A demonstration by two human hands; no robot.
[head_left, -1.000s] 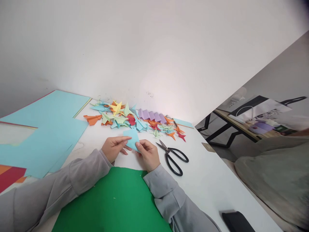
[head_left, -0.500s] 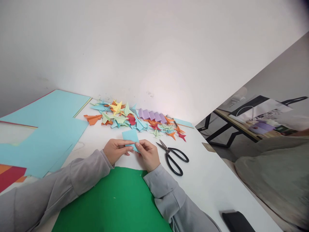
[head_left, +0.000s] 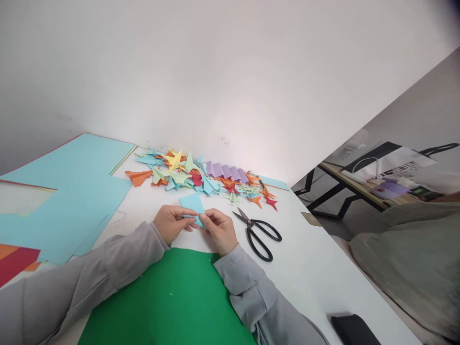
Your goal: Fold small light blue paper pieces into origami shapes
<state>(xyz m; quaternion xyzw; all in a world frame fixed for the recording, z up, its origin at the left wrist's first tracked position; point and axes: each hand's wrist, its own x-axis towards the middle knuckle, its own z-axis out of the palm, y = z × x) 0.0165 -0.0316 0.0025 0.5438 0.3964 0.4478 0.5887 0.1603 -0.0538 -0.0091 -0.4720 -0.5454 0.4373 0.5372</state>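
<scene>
Between my hands is a small light-blue paper [head_left: 191, 203], its lower part folded where the fingers press it. My left hand [head_left: 173, 224] pinches its lower left side. Thumb and fingers of my right hand [head_left: 219, 230] grip the lower right corner. Some right fingertips are hidden behind the paper. Just beyond lies a pile of folded paper pieces in several colours, among them an orange paper plane [head_left: 138, 178] and a pleated purple paper [head_left: 226, 172]. Black-handled scissors [head_left: 256, 232] rest to the right of my right hand, blades slightly apart.
A green sheet [head_left: 168, 302] lies under my forearms on the white table [head_left: 309, 268]. Large light-blue sheets [head_left: 79, 191] and red paper [head_left: 21, 263] cover the left side. A black object [head_left: 354, 329] sits at the near right. A bag [head_left: 395, 163] rests on another table behind.
The small blue paper has tilted, its top edge shifting slightly left. Both hands have moved only a little and still hold it.
</scene>
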